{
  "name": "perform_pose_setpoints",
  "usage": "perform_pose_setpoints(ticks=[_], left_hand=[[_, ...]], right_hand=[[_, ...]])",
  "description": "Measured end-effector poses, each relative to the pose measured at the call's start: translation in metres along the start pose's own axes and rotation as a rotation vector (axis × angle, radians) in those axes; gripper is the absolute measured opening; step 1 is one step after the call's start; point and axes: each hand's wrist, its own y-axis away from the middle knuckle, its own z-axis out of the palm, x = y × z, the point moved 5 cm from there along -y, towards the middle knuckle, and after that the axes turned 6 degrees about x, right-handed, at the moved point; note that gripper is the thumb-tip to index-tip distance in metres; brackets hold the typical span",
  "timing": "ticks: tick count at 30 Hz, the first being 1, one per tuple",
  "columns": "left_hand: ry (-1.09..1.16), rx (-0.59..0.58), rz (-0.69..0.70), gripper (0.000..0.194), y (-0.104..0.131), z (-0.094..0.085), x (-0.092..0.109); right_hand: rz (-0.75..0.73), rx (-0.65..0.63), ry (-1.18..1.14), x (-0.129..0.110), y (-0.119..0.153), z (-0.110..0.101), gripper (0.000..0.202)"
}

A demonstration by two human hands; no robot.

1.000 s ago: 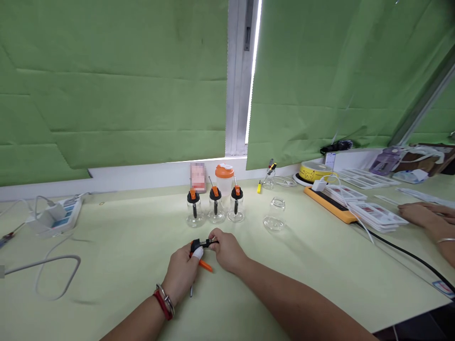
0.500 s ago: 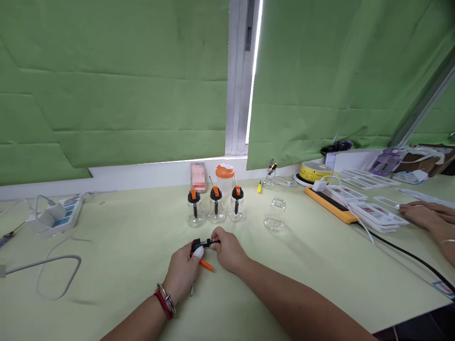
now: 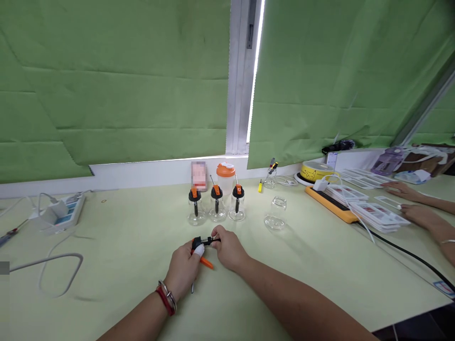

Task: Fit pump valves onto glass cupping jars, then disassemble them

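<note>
My left hand (image 3: 184,269) is closed around a black lid (image 3: 196,243) with an orange lever (image 3: 206,263) sticking out below it. A thin metal tube (image 3: 192,288) pokes out under that hand. My right hand (image 3: 227,246) pinches the end of the slim black stem (image 3: 210,241) that extends from the lid; a bit of clear or metallic part shows between. The fingertips hide its tip. Beyond my hands stand three glass jars, left (image 3: 196,217), middle (image 3: 217,215) and right (image 3: 237,214), with black-and-orange lids. An open glass jar (image 3: 275,220) stands to their right.
An orange-lidded cup (image 3: 225,177) and a small pink box (image 3: 199,176) stand behind the jars. Screwdrivers (image 3: 272,167) lean in a glass. To the right lie an orange power strip (image 3: 330,204) and stacked cards (image 3: 378,214), near another person's hands (image 3: 421,215). A white power strip (image 3: 73,210) is left.
My hands hold the lid and its stem almost exactly as before. The other person's farther hand has moved away from the nearer one, toward the back cards. The view has shifted slightly.
</note>
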Motion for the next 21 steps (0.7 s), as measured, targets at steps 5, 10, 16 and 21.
perform_pose_setpoints(ticks=[5, 10, 16, 21], left_hand=[[-0.002, -0.005, 0.002, 0.025, -0.0005, -0.0004, 0.0000], [-0.033, -0.001, 0.019, 0.024, -0.0015, -0.0009, -0.0001], [-0.016, -0.008, -0.001, 0.024, -0.0010, 0.0002, -0.0011], [0.009, -0.012, -0.012, 0.024, 0.0000, -0.0004, 0.0006]], right_hand=[[0.002, -0.007, -0.002, -0.0009, 0.0015, -0.0002, 0.019], [-0.004, 0.002, 0.006, 0.0003, 0.0003, 0.0005, 0.018], [-0.005, -0.005, 0.012, 0.0000, 0.0007, 0.0005, 0.017], [0.005, -0.018, 0.014, -0.0018, 0.0013, -0.0007, 0.017]])
